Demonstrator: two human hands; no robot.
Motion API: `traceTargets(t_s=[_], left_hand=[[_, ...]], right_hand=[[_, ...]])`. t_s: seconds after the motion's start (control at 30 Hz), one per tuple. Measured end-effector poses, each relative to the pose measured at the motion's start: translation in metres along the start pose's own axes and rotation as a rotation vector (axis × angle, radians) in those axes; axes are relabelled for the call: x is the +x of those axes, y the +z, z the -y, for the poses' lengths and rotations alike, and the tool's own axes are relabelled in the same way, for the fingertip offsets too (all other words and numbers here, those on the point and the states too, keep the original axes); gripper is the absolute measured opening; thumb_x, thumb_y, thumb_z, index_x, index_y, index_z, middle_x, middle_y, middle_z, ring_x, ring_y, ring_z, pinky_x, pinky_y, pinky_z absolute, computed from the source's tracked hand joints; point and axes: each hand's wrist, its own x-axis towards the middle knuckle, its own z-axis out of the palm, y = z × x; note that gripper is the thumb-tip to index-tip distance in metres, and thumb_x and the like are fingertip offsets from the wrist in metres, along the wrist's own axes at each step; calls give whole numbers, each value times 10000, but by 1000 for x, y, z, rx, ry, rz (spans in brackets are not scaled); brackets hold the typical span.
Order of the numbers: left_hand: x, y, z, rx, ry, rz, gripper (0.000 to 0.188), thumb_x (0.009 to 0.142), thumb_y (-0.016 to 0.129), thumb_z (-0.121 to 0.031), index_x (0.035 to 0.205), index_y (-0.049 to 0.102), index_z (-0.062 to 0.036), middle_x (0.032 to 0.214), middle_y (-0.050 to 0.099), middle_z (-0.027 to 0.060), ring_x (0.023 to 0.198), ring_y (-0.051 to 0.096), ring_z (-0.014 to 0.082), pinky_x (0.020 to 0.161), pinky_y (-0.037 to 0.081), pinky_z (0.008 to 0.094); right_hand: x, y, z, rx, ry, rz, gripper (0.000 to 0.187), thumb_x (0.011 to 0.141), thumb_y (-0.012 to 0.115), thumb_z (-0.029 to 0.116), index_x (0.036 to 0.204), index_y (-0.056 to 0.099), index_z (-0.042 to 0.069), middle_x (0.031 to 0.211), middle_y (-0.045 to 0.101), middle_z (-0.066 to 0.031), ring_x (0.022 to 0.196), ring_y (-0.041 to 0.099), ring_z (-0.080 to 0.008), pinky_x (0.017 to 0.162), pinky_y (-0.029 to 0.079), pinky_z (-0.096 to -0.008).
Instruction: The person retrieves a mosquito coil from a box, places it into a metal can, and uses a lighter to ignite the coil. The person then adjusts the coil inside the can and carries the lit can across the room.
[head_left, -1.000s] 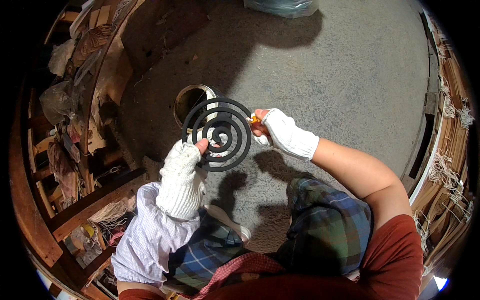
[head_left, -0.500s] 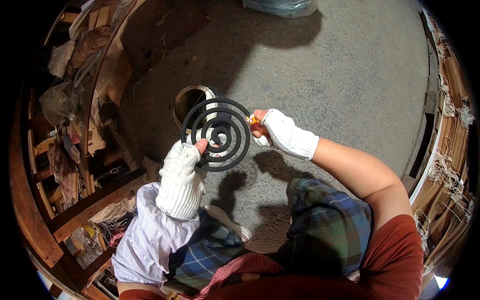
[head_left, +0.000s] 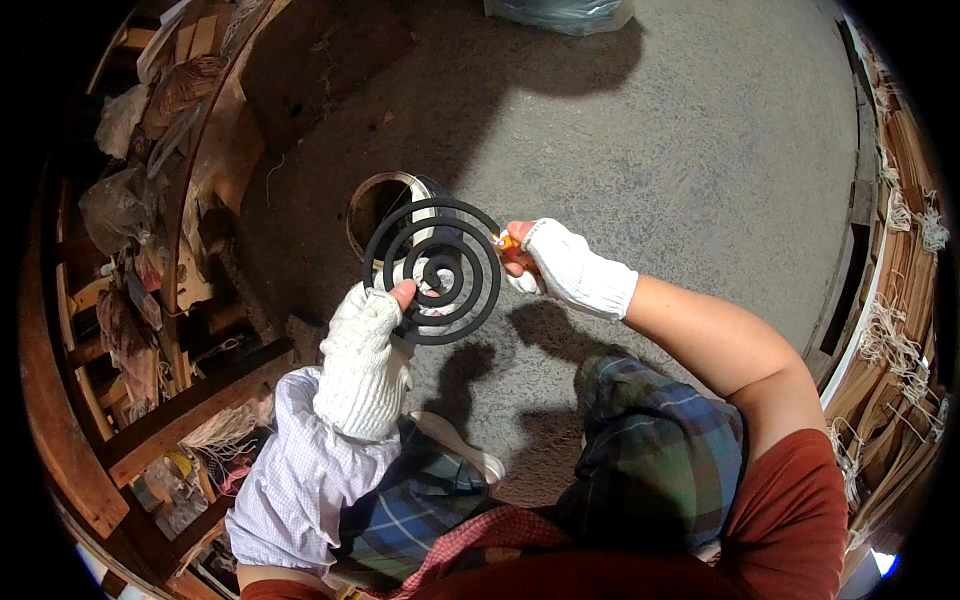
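Note:
A large black mosquito coil [head_left: 437,243] is in my left hand [head_left: 360,365], which wears a white knitted glove with bare fingertips. The thumb presses on the coil's face, and the other fingers are behind it, partly seen through the gaps. My right hand [head_left: 578,268], in a similar glove, is closed around an orange lighter [head_left: 507,243] close to the coil's right outer edge. Whether a flame burns there cannot be made out. Behind the coil is a round open can [head_left: 421,192] with a wire handle, partly covered by the coil.
Wooden racking [head_left: 190,415] with plastic, paper and string runs along the left. Stacks of flat brown bundles tied with white string [head_left: 890,345] line the right. A translucent plastic bag [head_left: 565,12] lies on the concrete floor [head_left: 690,170] at the far edge.
Almost nothing differs. The coil and my left hand have shifted very slightly; my right hand keeps the lighter at the same edge.

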Motion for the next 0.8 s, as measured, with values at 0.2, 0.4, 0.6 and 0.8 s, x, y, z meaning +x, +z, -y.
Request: traceTargets(t_s=[0.2,0.4,0.6,0.8], left_hand=[[3,-2,2,-9,-5,12,200,884,637,-111,1046,595,-2,949,674,99,858,639,164,825,505,301],[2,-1,4,12,0,-7,187,894,609,-126,1038,608,-5,958,672,93,876,642,163,829,509,299],[1,0,1,29,-4,9,155,896,603,-138,990,610,-16,971,665,99,885,642,162,827,511,304],[-2,5,-1,59,-6,-23,114,894,617,-149,885,587,-40,959,655,96,873,632,163,823,498,314]], right_hand=[[3,-6,-2,-88,-23,54,398,931,476,464,856,604,95,644,539,28,543,457,-63,475,332,-204],[2,-3,-2,-54,-43,7,409,927,481,471,839,606,91,652,547,20,543,456,-65,472,328,-207],[-1,3,3,-15,-16,-49,423,931,479,473,818,603,85,656,548,16,536,450,-72,464,318,-209],[2,-4,1,-64,-43,11,422,933,477,476,819,592,86,658,548,17,539,448,-65,467,320,-209]])
